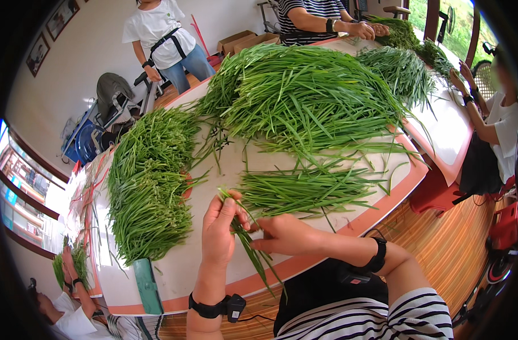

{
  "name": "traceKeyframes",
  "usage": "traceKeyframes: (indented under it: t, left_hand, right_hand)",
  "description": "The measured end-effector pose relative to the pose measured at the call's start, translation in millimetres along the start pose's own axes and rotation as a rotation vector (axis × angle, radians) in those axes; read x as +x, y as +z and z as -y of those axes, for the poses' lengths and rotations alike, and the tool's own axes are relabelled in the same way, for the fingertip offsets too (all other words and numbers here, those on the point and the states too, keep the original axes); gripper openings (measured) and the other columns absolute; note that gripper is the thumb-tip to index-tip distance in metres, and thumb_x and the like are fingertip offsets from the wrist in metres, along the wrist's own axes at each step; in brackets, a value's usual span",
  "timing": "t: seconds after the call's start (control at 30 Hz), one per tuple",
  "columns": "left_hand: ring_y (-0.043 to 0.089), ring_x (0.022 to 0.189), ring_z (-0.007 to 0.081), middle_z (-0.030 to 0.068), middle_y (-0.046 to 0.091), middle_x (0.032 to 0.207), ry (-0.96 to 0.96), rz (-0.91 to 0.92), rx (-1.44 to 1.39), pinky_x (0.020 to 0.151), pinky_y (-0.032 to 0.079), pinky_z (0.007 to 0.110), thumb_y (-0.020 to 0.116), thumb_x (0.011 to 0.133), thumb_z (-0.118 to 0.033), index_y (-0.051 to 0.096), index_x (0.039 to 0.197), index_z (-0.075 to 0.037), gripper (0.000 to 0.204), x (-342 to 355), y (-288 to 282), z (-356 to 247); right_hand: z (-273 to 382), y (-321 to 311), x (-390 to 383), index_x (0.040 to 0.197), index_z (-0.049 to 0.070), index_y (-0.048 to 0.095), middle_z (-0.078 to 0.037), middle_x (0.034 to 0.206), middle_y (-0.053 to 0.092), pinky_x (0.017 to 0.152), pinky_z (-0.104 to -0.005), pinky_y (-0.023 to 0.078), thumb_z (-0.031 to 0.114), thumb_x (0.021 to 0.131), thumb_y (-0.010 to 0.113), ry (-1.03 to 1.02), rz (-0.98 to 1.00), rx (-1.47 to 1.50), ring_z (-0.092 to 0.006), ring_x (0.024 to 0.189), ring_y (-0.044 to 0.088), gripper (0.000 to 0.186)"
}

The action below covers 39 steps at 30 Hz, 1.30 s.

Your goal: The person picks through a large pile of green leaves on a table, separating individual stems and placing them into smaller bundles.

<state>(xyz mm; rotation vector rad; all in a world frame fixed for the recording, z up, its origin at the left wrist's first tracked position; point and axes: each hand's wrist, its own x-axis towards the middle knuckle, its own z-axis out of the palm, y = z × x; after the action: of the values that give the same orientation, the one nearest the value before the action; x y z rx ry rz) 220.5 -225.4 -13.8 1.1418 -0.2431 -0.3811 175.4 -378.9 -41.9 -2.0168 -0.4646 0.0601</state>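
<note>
Over the near edge of the table, my left hand [222, 226] pinches a few long, thin green chives [252, 255] between thumb and fingers, close to their upper ends. My right hand [284, 233] reaches across from the right, its fingers curled against the same stalks; its fingertips are partly hidden. The leafy ends hang down past the table edge. Just beyond my hands lies a small, loose row of chives [310, 190]. A large heap of chives [310, 93] spreads behind it, and another dense pile [148, 187] runs along the left side.
The pale table [205, 195] has an orange border. A green flat case [148, 286] lies at its near left edge. More greens [398, 73] lie at the far right. Other people work around the table, and one stands behind it. A red stool [432, 192] is at the right.
</note>
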Motion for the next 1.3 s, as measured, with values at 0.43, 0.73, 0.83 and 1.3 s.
traceKeyframes:
  t: [0.43,0.73,0.83,1.3]
  left_hand:
    - [0.051,0.074,0.0178,0.0017,0.048,0.078,-0.127,0.04,-0.276,0.074,0.047,0.039,0.045,0.092,-0.019,0.049,0.103,-0.007,0.017,5,-15,-6]
    - [0.045,0.068,0.0151,-0.0003,0.042,0.074,-0.188,0.069,-0.166,0.065,0.043,0.035,0.045,0.093,-0.022,0.049,0.105,-0.008,0.019,7,-13,-5]
    - [0.045,0.068,0.0151,-0.0003,0.042,0.073,-0.181,0.04,-0.17,0.066,0.043,0.035,0.045,0.093,-0.023,0.05,0.103,-0.008,0.018,9,-15,-2]
    - [0.04,0.061,0.0122,-0.0019,0.04,0.066,-0.266,-0.032,-0.184,0.06,0.038,0.031,0.05,0.089,-0.016,0.05,0.102,-0.008,0.015,8,-14,3]
  right_hand:
    - [16,-54,-49,0.096,0.005,0.06,-0.014,0.072,0.064,0.064,-0.0386,0.048,0.038,0.083,0.052,0.14,0.282,-0.162,-0.0328,0.069,0.061,0.036]
    - [-14,-47,-21,0.089,0.01,0.063,-0.007,0.079,0.056,0.076,-0.0331,0.041,0.017,0.074,0.063,-0.099,-0.219,-0.7,-0.0241,0.084,0.052,0.016]
    - [-16,-45,-13,0.086,0.01,0.064,-0.005,0.078,0.056,0.079,-0.0338,0.039,0.016,0.073,0.063,-0.046,-0.207,-0.765,-0.0228,0.085,0.049,0.015]
    - [-6,-54,1,0.089,0.0,0.058,-0.013,0.072,0.06,0.062,-0.0333,0.046,0.015,0.08,0.061,0.0,-0.357,-0.133,-0.0262,0.068,0.059,0.018]
